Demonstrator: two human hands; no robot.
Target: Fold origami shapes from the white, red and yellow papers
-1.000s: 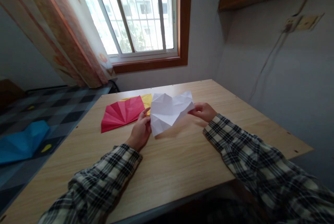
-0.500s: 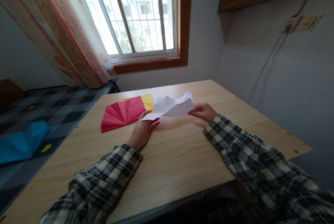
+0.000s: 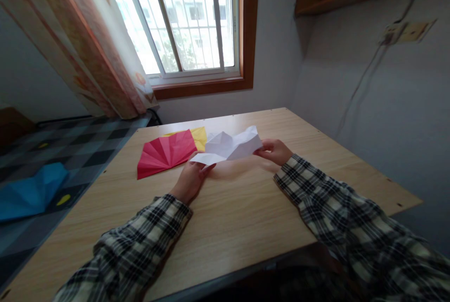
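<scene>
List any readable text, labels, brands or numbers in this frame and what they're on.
None: no readable text in this view.
The white paper, held by the left hand and right hand, shows only creases.
The red paper and yellow paper on the table are unprinted.
The wall socket shows no legible marking.

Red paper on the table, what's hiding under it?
A yellow sheet pokes out from beneath the red paper, toward the window. How far it reaches underneath is covered. The wooden table lies below both.
</scene>
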